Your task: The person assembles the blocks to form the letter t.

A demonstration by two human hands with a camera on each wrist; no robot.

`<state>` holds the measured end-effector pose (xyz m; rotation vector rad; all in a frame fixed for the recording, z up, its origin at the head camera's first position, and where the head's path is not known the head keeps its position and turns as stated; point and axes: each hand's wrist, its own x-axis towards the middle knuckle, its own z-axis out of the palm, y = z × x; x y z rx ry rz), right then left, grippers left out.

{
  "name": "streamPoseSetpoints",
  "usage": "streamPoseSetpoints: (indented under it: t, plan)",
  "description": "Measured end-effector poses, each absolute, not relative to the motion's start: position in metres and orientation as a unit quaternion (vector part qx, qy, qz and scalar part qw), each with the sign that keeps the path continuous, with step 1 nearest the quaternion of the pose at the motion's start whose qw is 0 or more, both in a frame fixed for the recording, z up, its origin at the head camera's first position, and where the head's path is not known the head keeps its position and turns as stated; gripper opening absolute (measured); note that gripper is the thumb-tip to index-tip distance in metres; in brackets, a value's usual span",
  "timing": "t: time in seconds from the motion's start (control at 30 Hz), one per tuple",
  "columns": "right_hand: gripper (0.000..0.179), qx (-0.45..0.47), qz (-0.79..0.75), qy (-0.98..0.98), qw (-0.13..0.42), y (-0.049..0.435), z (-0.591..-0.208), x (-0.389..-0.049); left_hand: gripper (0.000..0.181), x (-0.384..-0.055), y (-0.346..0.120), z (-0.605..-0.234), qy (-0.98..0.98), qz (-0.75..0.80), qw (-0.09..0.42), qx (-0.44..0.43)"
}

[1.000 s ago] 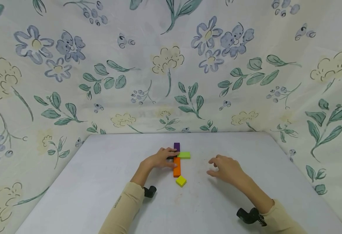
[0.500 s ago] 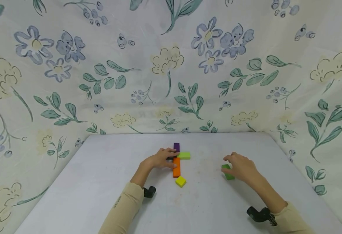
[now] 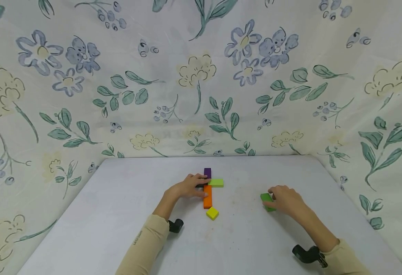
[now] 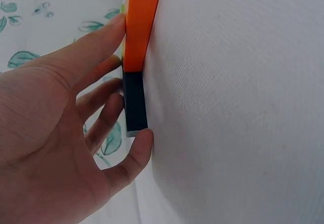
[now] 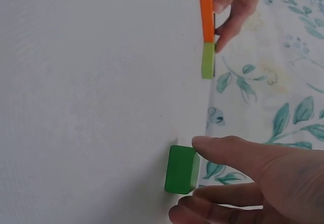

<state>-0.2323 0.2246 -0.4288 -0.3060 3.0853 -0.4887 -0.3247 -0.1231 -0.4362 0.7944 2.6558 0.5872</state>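
Note:
My left hand (image 3: 186, 186) rests on a cross of blocks. Its thumb touches the orange block (image 3: 208, 203), and other fingers lie over the black block (image 4: 135, 102), the little finger at that block's end. A purple block (image 3: 207, 172) points away from me, and a lime green block (image 3: 217, 183) reaches to the right. In the head view my right hand (image 3: 286, 199) is at a green block (image 5: 180, 169), tilted on the table. The right wrist view has the thumb at one edge of it and curled fingers right at the opposite edge.
A yellow block (image 3: 213, 213), turned cornerwise, lies just below the orange block's near end. The white table (image 3: 125, 236) ends at a flowered cloth (image 3: 201, 126) at the back. A small black camera sits on each wrist.
The right hand has moved right, uncovering the green block, then lowered and closed its thumb and fingers around it. The left hand and the block cross have stayed put.

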Motion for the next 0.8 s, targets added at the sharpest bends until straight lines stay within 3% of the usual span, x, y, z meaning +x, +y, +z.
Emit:
streamPoseSetpoints:
  t: [0.8]
  plan:
    - [0.043, -0.095, -0.194, 0.976, 0.004, 0.2247, -0.4383, -0.2355, 0.059, -0.3233, -0.1223, -0.4344, 0.927, 0.203, 0.155, 0.276]
